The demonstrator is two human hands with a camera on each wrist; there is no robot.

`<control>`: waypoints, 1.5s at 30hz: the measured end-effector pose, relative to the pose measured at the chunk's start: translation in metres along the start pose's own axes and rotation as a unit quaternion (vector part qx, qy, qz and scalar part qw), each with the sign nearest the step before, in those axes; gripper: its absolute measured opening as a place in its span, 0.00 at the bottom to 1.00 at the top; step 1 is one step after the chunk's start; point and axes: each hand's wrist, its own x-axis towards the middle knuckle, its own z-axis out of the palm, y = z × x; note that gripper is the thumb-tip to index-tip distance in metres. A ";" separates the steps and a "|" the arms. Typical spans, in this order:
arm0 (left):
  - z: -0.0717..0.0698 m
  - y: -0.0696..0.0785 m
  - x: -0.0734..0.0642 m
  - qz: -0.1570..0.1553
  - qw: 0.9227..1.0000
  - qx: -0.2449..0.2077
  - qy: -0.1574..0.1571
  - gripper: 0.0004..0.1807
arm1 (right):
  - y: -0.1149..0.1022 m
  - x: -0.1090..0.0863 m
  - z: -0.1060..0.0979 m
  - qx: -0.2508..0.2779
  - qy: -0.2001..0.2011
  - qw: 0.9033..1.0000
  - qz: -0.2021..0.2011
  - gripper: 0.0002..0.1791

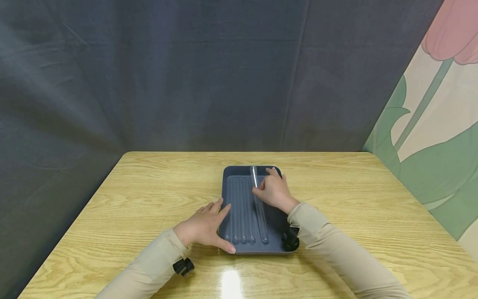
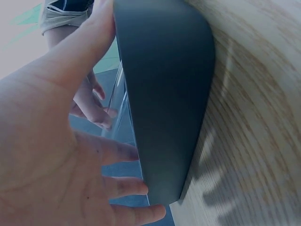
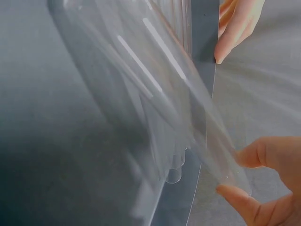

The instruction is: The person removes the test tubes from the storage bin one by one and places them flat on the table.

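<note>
A dark tray (image 1: pixel 278 216) sits on the wood-grained counter (image 1: pixel 157 187), close to the middle of its far edge, and the person's two hands meet the tray from either side. The right hand (image 1: pixel 275 192) pinches a clear tube (image 1: pixel 259 206) between thumb and finger, near the tube's far end, the other fingers spread away from it towards the tray's far right corner. The pinched tube slants over the tray, its far end tipped up by the far edge and its rounded end low near the near edge; whether that end touches the tray floor cannot be told. Just left of it, between the two hands, four more tubes (image 1: pixel 243 216) lie side by side, rounded ends towards the near edge. The left hand (image 1: pixel 203 226) is spread wide with no tube in it, thumb at the tray's near left corner and straight fingers against its left edge
</note>
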 end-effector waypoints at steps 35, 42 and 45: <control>-0.001 0.000 0.001 -0.001 1.000 -0.002 -0.005 0.62 | 0.000 -0.002 -0.020 0.025 0.032 0.999 -0.021 0.17; -0.001 0.001 0.000 -0.004 1.000 -0.003 -0.004 0.62 | 0.001 -0.003 -0.025 0.024 0.040 0.999 -0.023 0.17; 0.000 0.000 0.000 -0.004 1.000 -0.004 -0.005 0.63 | 0.001 -0.003 -0.026 0.023 0.042 0.999 -0.025 0.18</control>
